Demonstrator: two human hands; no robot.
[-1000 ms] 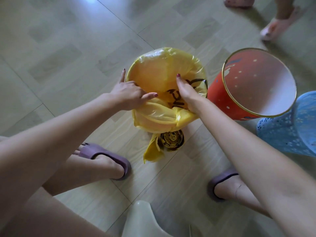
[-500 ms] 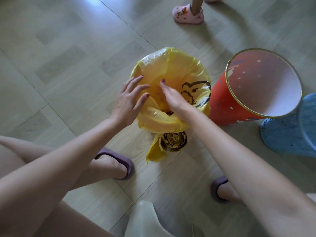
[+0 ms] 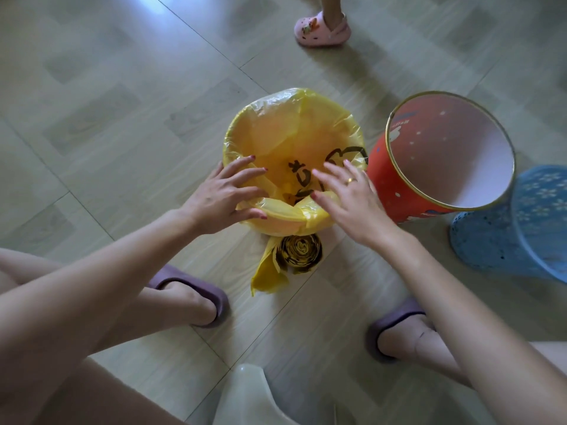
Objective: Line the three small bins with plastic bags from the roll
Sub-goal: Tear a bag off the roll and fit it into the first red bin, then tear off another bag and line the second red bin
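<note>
Both hands have been drawn back from the bag's depth to the near rim since half a second ago, and the pink clog has come further into view at the top. Purple slippers point(image 3: 196, 289) are seen on the pale tiled floor point(image 3: 92, 118) at lower left. Next, the left hand point(image 3: 221, 197) is held with its fingers point(image 3: 245, 173) spread apart and laid on the near left edge of the yellow plastic bag point(image 3: 276, 133), nothing being gripped. That bag is stretched over the rim of the small middle bin, whose walls are hidden by it; black print is visible inside. Just below it, on the floor, the yellow roll of plastic bags point(image 3: 299, 250) is lying, one loose end trailing. The right hand point(image 3: 352, 200), with a gold ring, is spread open over the bag's near right edge. Touching the bag, the red round paper-sided bin point(image 3: 399, 191) is tilted, its white inside bare. The blue perforated plastic bin point(image 3: 497, 240) is found farthest right, likewise unlined. A pink clog point(image 3: 322, 29) stands beyond.
</note>
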